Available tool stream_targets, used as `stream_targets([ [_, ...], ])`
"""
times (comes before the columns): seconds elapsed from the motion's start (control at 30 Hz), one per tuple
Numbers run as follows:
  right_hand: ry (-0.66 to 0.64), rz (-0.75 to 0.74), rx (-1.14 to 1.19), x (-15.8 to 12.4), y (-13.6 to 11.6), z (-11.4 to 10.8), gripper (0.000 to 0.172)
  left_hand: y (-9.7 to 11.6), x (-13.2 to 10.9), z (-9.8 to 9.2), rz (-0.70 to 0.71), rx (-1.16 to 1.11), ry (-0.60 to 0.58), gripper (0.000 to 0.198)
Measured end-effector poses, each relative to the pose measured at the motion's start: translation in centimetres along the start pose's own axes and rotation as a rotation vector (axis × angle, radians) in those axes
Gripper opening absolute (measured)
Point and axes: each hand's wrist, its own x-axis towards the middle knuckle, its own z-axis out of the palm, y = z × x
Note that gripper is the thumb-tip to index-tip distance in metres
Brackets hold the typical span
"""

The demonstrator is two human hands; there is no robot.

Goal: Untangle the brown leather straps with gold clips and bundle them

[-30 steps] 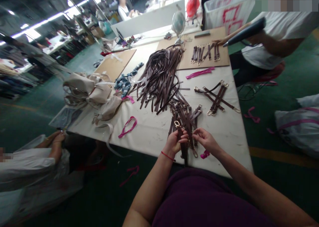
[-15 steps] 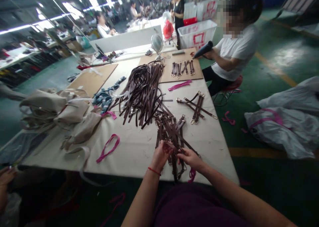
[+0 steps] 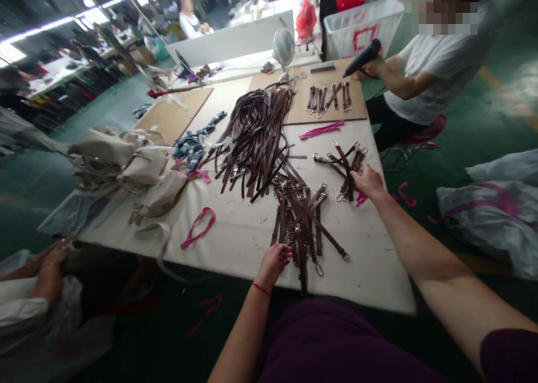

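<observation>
Near the front edge of the table, my left hand (image 3: 275, 264) has loosely curled fingers, parted and with nothing visible in them. It is beside a heap of brown leather straps (image 3: 303, 215) with metal clasps. Farther right, my right hand (image 3: 367, 180) is closed on a brown leather strap (image 3: 347, 173) at the smaller strap pile, its fingertips partly hidden. A bright pink ribbon (image 3: 360, 199) hangs just below that hand; whether the hand grips it too, I cannot tell.
A large bundle of long brown straps (image 3: 256, 136) lies mid-table, with beige bags (image 3: 145, 164) to its left. A pink loop (image 3: 199, 227) lies at front left. Opposite, a seated person holds a dark heat gun (image 3: 362, 58) over short straps (image 3: 329, 96) on a board.
My right hand has moved from the near heap forward and right to the smaller pile, the pink ribbon going with it. My left hand has stayed by the heap. The view has shifted.
</observation>
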Motion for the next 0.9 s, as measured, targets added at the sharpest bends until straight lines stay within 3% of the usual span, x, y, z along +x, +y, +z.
stream_targets([
  [0.07,-0.034,0.021,-0.105,-0.5,0.9,1.7,0.027,-0.5,-0.1,-0.5,0.010,0.022,0.018,0.010],
  [0.13,-0.161,0.007,-0.157,-2.8,1.9,4.7,0.013,-1.0,-0.3,-0.9,0.000,0.029,0.020,0.009],
  [0.27,-0.418,0.000,-0.133,-9.0,3.3,11.1,0.022,-1.6,-0.5,-1.5,-0.022,0.047,0.027,0.010],
  [0.37,-0.493,0.001,-0.050,-12.4,3.2,13.4,0.022,-1.6,-0.6,-1.5,-0.013,0.078,0.030,0.011],
  [0.43,-0.518,-0.007,0.032,-13.8,2.5,13.4,0.020,-1.5,-0.6,-1.0,-0.003,0.096,0.033,0.010],
  [0.53,-0.572,-0.039,0.178,-16.2,0.9,11.7,0.024,-1.2,-0.4,0.5,0.001,0.080,0.012,0.015],
  [0.73,-0.760,-0.082,0.527,-23.2,-2.5,7.0,0.032,0.6,-0.1,5.0,-0.161,-0.240,-0.263,0.038],
  [0.83,-0.803,-0.060,0.517,-26.0,-2.3,5.9,0.031,1.9,-0.8,6.1,-0.094,-0.385,-0.284,0.021],
  [0.9,-0.773,-0.051,0.478,-27.0,-1.6,5.6,0.032,2.5,-1.8,6.3,0.005,-0.366,-0.315,0.013],
])
